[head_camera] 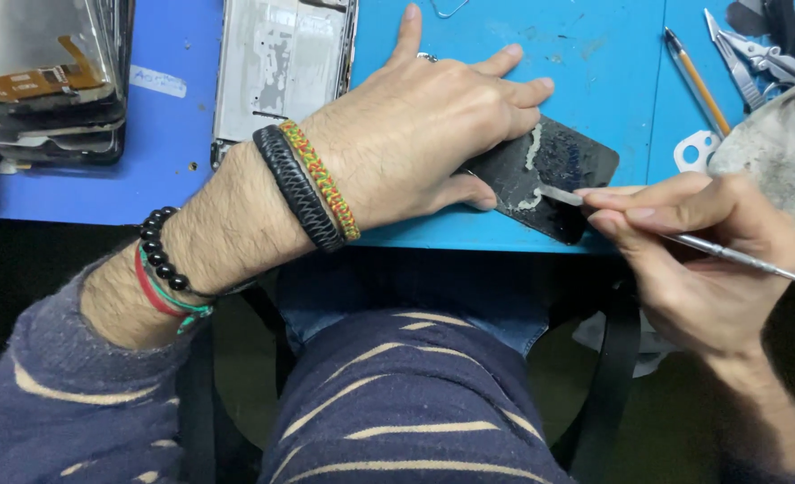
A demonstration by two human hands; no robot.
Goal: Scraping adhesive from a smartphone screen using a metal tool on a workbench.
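Panel: a dark phone panel lies flat at the near edge of our blue bench, its long axis running from upper right down toward lower left, a pale strip of residue across its face.
Left hand: our left hand lies palm down on the panel's left end, fingers spread and flat, thumb along the near edge; it pins the panel and grips nothing.
Right hand: our right hand comes in from the right, fingers pinched shut around a thin metal tool held like a pen.
Tool tip: the flat blade touches the panel near its near-right corner, just beside the residue.
Nearer hand: both touch the panel; the left covers it, the right meets it only through the tool.
Around: a bare metal phone frame lies just behind the left wrist, a stack of screens at far left, a pencil and tweezers at far right.
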